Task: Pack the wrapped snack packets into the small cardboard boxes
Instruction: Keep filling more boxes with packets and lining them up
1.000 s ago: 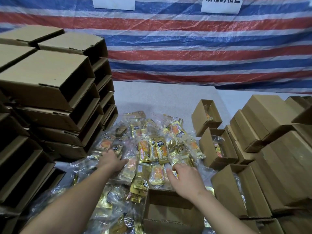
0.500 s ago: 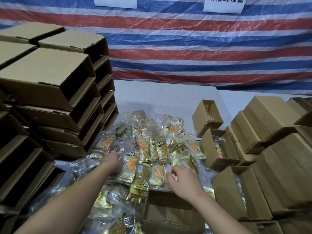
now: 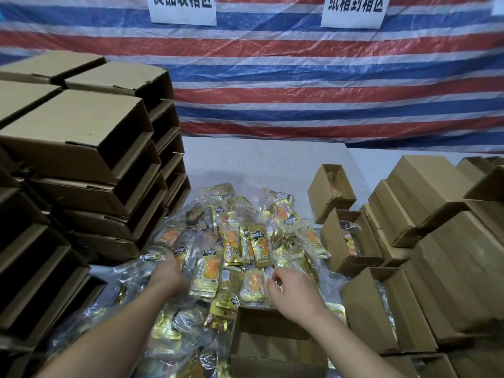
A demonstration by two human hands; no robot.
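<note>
Beyond both hands, gold snack packets (image 3: 231,241) read "大虎王" (other print blurred). Left hand (image 3: 169,276), now blurred, grip unclear; right hand (image 3: 293,291) has curled, pinching clear wrap.

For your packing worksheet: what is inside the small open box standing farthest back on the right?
The farthest open box shows one clear-wrapped orange snack packet against its inner wall. Its cardboard sides hide whatever lies deeper, so no count is possible.

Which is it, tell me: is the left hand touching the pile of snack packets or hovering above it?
Touching. The head view shows the left hand lying on the snack packets, its fingers pressed into the clear wrapping, with no gap showing.
</note>
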